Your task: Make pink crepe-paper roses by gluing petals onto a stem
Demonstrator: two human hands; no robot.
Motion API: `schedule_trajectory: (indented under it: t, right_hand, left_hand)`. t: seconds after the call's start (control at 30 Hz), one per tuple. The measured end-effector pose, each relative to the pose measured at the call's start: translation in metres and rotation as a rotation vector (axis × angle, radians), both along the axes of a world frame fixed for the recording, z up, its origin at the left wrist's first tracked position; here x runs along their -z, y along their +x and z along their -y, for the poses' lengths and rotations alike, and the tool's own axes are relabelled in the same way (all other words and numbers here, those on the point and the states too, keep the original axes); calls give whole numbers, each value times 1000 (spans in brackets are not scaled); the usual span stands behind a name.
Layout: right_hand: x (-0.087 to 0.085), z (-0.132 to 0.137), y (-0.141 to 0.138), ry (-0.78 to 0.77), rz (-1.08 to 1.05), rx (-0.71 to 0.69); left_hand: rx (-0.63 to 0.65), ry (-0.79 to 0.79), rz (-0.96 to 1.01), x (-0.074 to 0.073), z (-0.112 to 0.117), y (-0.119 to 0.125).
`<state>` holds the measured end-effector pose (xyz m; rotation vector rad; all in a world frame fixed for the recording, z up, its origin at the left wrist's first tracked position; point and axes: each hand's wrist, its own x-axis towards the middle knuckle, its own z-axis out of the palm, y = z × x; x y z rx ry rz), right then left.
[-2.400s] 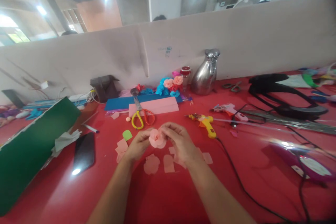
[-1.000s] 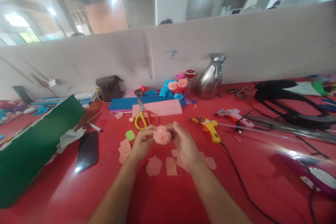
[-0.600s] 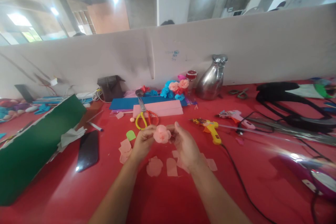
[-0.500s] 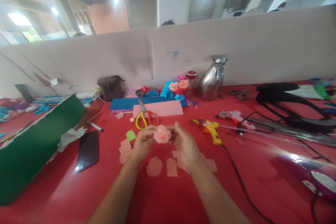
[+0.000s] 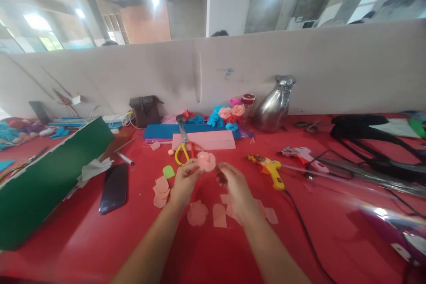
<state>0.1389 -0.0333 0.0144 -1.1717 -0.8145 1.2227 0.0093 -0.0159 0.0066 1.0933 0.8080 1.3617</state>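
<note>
A pink paper flower [image 5: 207, 161] is pinched by its base in the fingers of my left hand [image 5: 186, 182], above the red table. Just right of the flower is my right hand [image 5: 234, 184], its fingers loosely curled and apart, with nothing visible between them. Below the hands lie a petal-shaped pink paper piece [image 5: 197, 213] and an arch-shaped pink piece [image 5: 219, 215]. More pink cut pieces [image 5: 272, 215] are partly hidden under my right wrist. To the left sit a stack of pink petals [image 5: 161, 191] and a green paper piece [image 5: 168, 171].
Scissors [image 5: 182, 154] rest against folded pink paper [image 5: 216, 140]. At right are a yellow glue gun [image 5: 271, 171] with its cord, a pink glue gun [image 5: 306, 158] and a metal jug [image 5: 274, 106]. A phone [image 5: 113, 187] and a green board [image 5: 56, 182] are at left.
My right hand has come away from the flower and moved slightly right. The flower stays in my left hand, turned and raised a little. The view has shifted slightly.
</note>
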Motion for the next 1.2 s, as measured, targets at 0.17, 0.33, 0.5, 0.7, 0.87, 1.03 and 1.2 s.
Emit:
schedule_trajectory:
  t: [0.17,0.33,0.5,0.7,0.87,1.03,1.2]
  right_hand:
    - [2,4,-11,42,187,-160]
    - [9,4,-17,175,340,-204]
    - [12,2,-17,171,401,-171]
    - [12,3,-16,167,423,-153]
    - [12,2,-14,185,406,-133]
    - [12,2,-13,186,384,-76]
    - [10,3,-15,200,385,-75]
  left_hand:
    - [-3,-284,295,6,-1,7]
    - [-11,-507,433,5,-2,8]
    - [51,-572,507,5,-3,7]
    - [41,-603,487,5,-1,10]
    - [22,-540,463,1,2,9]
    - [-15,-431,418,2,3,10]
    - [-29,-414,370,4,1,9]
